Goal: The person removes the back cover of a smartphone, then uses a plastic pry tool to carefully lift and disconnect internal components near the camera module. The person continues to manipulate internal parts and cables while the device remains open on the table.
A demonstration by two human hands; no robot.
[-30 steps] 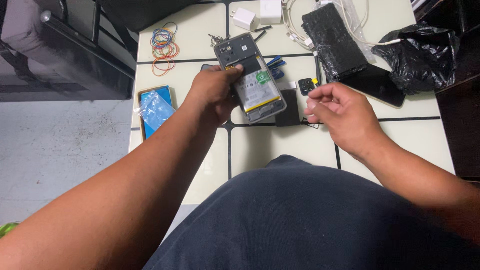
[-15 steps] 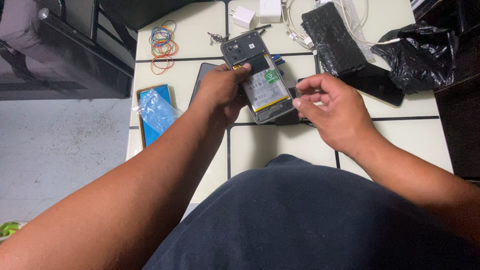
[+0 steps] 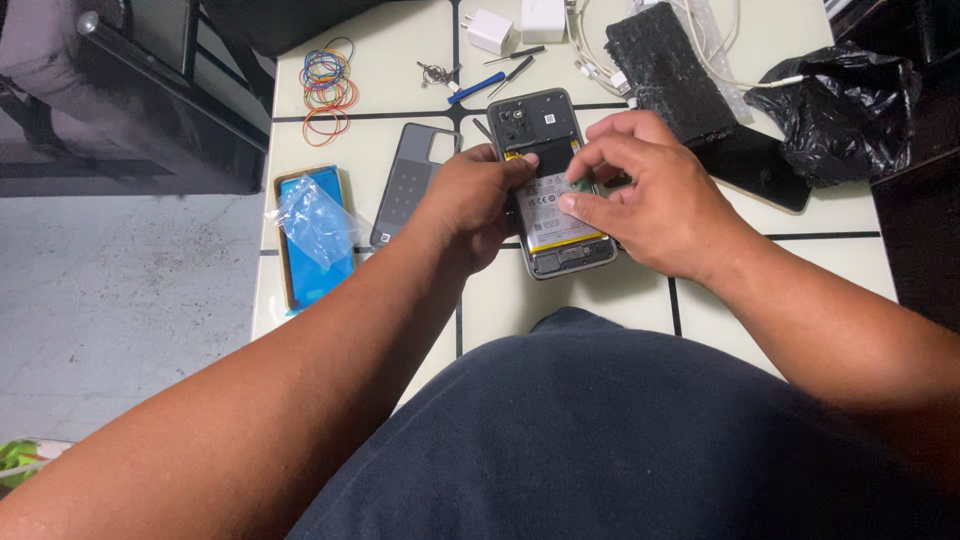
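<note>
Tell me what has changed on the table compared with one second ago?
The right hand moved from beside the opened phone onto it, its fingers now on the battery. The left hand keeps holding the phone. Back cover, rubber bands and blue phone stayed put.

Grey opened phone [image 3: 548, 185], blue-filmed screen [image 3: 313, 235], multicoloured rubber bands [image 3: 327, 82], black bag [image 3: 842, 110]

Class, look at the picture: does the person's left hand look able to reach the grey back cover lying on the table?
Probably yes: the back cover lies just beside the left hand with nothing between them, though that hand is holding the opened phone.
</note>
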